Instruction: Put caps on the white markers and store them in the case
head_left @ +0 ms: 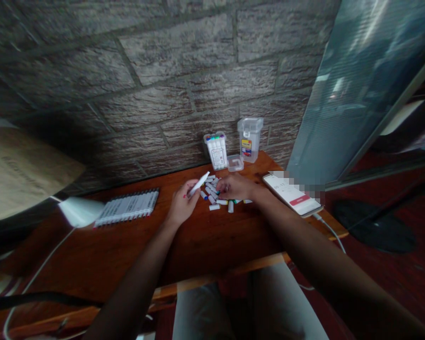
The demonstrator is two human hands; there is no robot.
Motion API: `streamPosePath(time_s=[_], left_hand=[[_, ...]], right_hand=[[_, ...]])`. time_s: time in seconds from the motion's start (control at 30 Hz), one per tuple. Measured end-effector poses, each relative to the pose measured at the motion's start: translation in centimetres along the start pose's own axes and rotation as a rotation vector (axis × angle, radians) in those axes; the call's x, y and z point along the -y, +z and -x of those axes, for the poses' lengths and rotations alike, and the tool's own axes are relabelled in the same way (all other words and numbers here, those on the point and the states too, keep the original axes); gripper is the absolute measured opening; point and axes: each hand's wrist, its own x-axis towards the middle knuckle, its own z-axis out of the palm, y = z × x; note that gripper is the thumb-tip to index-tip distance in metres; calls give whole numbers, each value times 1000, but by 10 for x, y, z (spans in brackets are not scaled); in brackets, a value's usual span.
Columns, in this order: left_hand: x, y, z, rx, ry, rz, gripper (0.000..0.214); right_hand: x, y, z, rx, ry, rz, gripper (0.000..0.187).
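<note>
My left hand (184,200) is closed around a white marker (199,183), its tip pointing up and to the right. Just right of it, a loose pile of white marker caps (212,199) with coloured ends lies on the wooden table. My right hand (234,186) reaches into this pile with fingers curled and pinched downward. A bluish-green end shows at its fingertips, but whether a cap is between them is hidden. Left of my hands, several white markers (127,207) lie side by side in a flat row.
A clear case full of markers (217,153) stands by the stone wall, beside a small clear lid (235,163) and a clear plastic box (250,141). A lit phone (292,193) with a white cable lies at right. A paper bag (24,170) is at far left.
</note>
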Motion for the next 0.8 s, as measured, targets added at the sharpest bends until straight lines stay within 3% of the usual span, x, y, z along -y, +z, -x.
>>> streamPosePath(time_s=[0.17,0.33,0.53,0.7,0.8], left_hand=[[-8,-2,2,68,30,-54,26],[-19,-7,3,66,-26,-86,19],[-23,-8,2,108,-51,-95,31],[-23,-7,2,118,-59,-106,31],[-23,-7,2,115,-59,-111,32]], right_hand=[[-3,0,-3,-212,-20,-260,12],[-1,-5,-4,-449,77,-594,25],[5,-6,-8,-503,196,-1024,38],[3,-7,-11,-581,197,-1082,36],[5,-7,-9,-565,213,-1061,34]])
